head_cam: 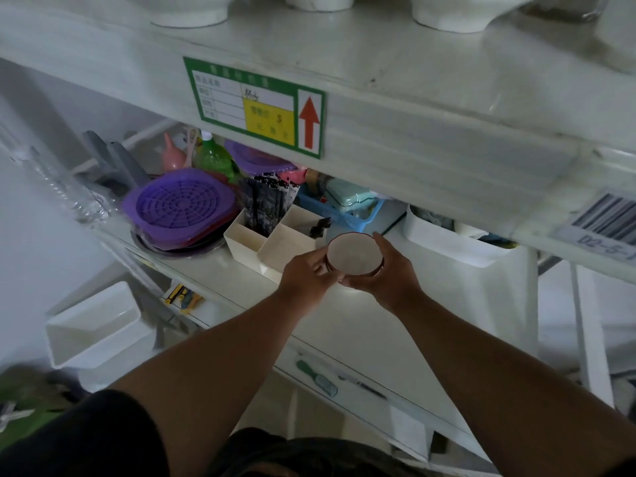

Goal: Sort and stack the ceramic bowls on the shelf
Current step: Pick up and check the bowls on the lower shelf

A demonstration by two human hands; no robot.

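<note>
- Head view showed both hands meeting on a small round ceramic bowl with a white inside and a dark reddish-brown outer wall [354,253], held in the air above the white middle shelf [344,325], just in front of a cream plastic divided organiser box [275,244].
- Left hand [308,275] had its grip closed on the bowl's left side, thumb near the rim and fingers tucked below.
- Right hand [385,270] cupped the right side and base, its grip also closed on the bowl, with one fingertip reaching over the far rim.
- Bowl's mouth faced up and tilted slightly toward the camera, so the whole inside was visible; being round, it had no clear long axis.
- Bowl's underside and most of its outer wall were hidden by the fingers.
- Along the upper shelf [395,63], the bases of several white ceramic bowls [451,12] were cut off by the top edge, so their shape could not be judged.
- Green-bordered label with a yellow panel and a red up arrow [256,106] hung on that shelf's front edge; its print was too blurred to read.
- Purple plastic strainer basket [180,204] sat at the left of the middle shelf, and a blue plastic basket [347,215] behind the organiser was partly hidden under the upper shelf.
</note>
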